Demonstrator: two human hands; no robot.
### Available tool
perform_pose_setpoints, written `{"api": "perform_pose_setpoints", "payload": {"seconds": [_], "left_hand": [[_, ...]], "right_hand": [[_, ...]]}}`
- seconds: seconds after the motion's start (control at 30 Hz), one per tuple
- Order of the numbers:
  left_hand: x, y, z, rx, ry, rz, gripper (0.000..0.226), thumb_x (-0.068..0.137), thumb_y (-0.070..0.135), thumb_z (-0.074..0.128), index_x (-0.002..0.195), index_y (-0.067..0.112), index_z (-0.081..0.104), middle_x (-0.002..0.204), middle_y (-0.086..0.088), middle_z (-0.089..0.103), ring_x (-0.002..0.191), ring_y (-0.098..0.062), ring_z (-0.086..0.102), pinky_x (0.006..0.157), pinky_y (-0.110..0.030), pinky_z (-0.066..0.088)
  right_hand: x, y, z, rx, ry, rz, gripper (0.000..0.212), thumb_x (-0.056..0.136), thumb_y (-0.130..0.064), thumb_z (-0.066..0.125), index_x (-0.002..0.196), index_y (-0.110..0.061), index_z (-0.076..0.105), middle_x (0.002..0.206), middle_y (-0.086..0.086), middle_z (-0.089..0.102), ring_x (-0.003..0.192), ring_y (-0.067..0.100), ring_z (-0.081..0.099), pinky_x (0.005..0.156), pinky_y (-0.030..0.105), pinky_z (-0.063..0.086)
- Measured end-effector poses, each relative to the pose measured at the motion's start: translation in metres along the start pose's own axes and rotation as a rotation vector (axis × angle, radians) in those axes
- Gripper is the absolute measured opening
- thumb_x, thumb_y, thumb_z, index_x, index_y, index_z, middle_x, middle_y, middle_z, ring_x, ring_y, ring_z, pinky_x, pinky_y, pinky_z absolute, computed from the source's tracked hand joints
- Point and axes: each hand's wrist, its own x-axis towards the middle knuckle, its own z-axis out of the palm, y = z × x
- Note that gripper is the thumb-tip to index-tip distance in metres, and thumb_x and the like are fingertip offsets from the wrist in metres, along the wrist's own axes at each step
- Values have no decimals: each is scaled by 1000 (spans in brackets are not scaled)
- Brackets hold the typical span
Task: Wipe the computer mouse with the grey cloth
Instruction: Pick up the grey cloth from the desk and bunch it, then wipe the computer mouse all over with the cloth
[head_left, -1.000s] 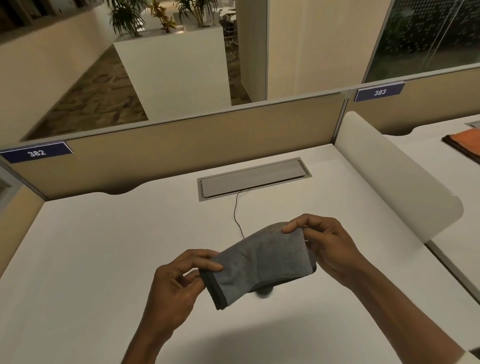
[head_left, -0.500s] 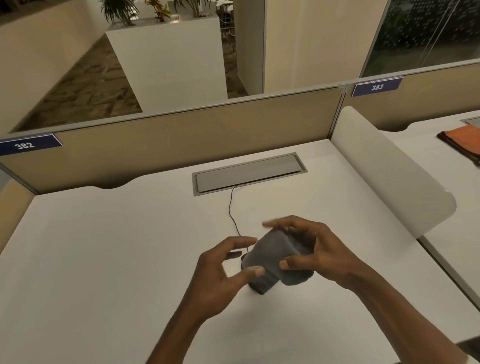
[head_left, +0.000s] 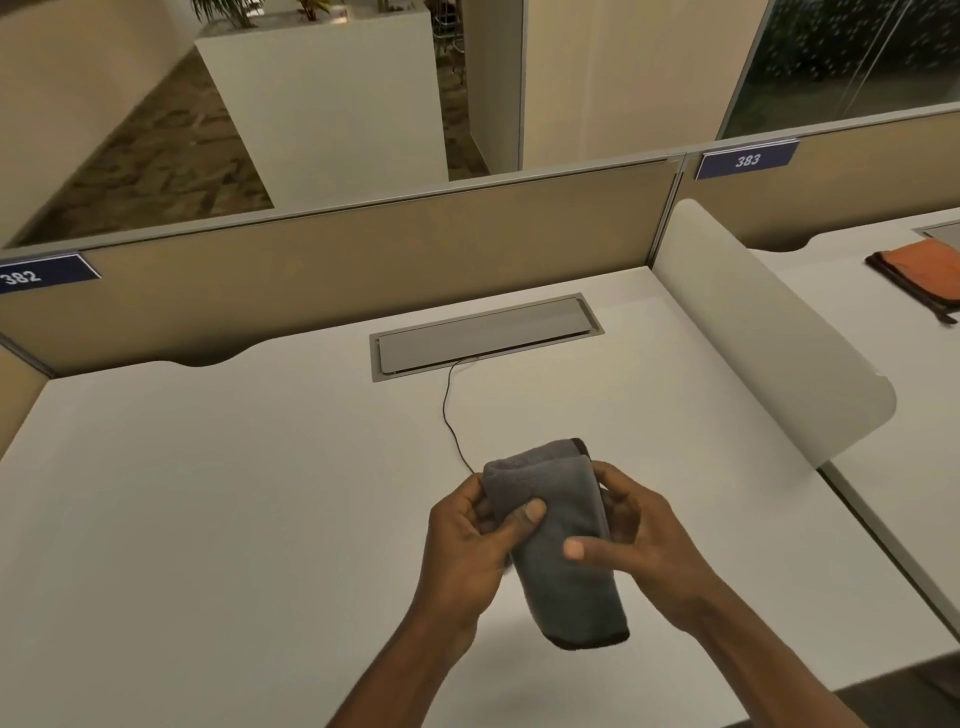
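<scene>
One white bench (head_left: 208, 493) before me, second one at right behind curved divider (head_left: 769, 332). One cable hatch (head_left: 485, 335); one thin cable (head_left: 451, 415) runs from it under grey cloth (head_left: 558, 540). One orange cloth (head_left: 922, 270), cut off by frame edge. My left hand (head_left: 475, 551) and right hand (head_left: 641, 540) both grip grey cloth just above bench. Mouse hidden inside cloth.

Fuzzy matt grey cloth (head_left: 558, 540), smooth white desk (head_left: 208, 493)
</scene>
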Motion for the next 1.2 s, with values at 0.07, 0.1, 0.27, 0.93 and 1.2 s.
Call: {"api": "perform_pose_setpoints", "payload": {"seconds": [0.07, 0.1, 0.27, 0.93, 1.2], "left_hand": [[2, -11, 1, 75, 49, -18, 39, 79, 39, 89, 115, 33, 77, 113, 11, 82, 105, -9, 79, 77, -18, 63], [3, -18, -1, 148, 80, -18, 38, 79, 40, 90, 114, 33, 76, 110, 14, 82, 103, -7, 78, 76, -17, 62], [18, -49, -28, 519, 174, -14, 32, 78, 49, 91, 100, 37, 71, 100, 20, 78, 96, -2, 74, 76, -17, 59], [67, -121, -68, 1062, -148, -169, 150, 57, 73, 89, 167, 33, -4, 176, 6, 18, 159, -25, 28, 126, -43, 32], [67, -130, -68, 1040, -98, -144, 133, 63, 60, 89, 165, 30, 9, 163, 5, 41, 147, -23, 44, 120, -43, 44]], "right_hand": [[-3, 7, -6, -64, 44, 37, 58, 86, -16, 88, 137, -22, 62, 125, 10, 76, 115, 31, 73, 79, 34, 64], [-4, 9, -9, -92, 61, 48, 52, 88, -15, 85, 134, -22, 63, 121, 9, 78, 111, 31, 75, 73, 34, 64], [-2, 27, -31, -504, 233, 17, 38, 90, -15, 81, 122, -31, 69, 114, -12, 78, 105, 11, 75, 83, 38, 65], [82, 80, 21, -1369, 4, -34, 30, 87, -13, 66, 117, -11, 60, 106, 11, 60, 77, 27, 63, 58, 28, 42], [89, 90, 20, -1368, -113, -132, 50, 83, -6, 69, 132, -16, 60, 102, 7, 70, 84, 26, 64, 48, 31, 51]]}}
